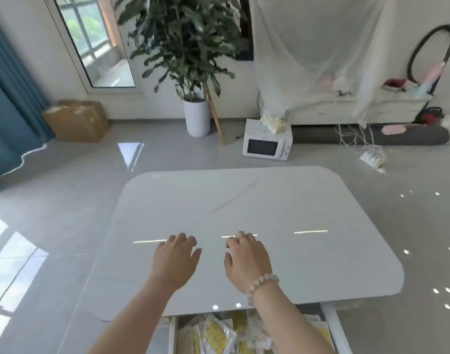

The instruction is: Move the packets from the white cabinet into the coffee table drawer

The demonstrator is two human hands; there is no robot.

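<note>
A white coffee table (244,200) with a glossy rounded top fills the middle of the view. Its drawer (335,325) is pulled out below the near edge and holds several yellow and clear packets (218,333). My left hand (175,261) and my right hand (246,259) hover side by side over the near part of the tabletop, palms down, fingers loosely bent, holding nothing. The right wrist wears a bead bracelet. My forearms cover part of the drawer. The white cabinet is not in view.
A white microwave (267,143) stands on the floor beyond the table, with a potted plant (197,116) to its left and a cardboard box (76,121) at the far left. A power strip (372,158) with cables lies at the right. A cloth-draped unit (346,108) lines the back wall.
</note>
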